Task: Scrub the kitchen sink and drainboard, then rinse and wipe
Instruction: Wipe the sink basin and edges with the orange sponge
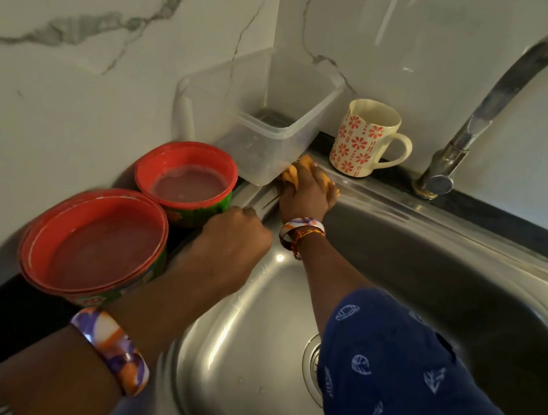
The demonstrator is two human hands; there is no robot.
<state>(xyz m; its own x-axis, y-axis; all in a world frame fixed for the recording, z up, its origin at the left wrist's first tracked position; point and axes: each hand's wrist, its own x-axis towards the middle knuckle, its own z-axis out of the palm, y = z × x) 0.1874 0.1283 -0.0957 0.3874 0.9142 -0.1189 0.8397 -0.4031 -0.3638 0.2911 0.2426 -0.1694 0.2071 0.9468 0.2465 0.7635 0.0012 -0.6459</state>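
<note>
At the sink's (396,254) far left corner, my right hand (306,193) gripped an orange sponge (295,172), pressing it against the dull, streaked steel rim beside the clear plastic tub (257,128). My left hand (236,233) rested curled into a fist on the left rim, holding nothing, beside two red bowls (186,178).

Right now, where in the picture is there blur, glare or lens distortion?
Head view: the tap and near red tub are soft with blur; bright glare streaks the sink wall; the wide lens bends the sink rim; light is dim, warm.
</note>
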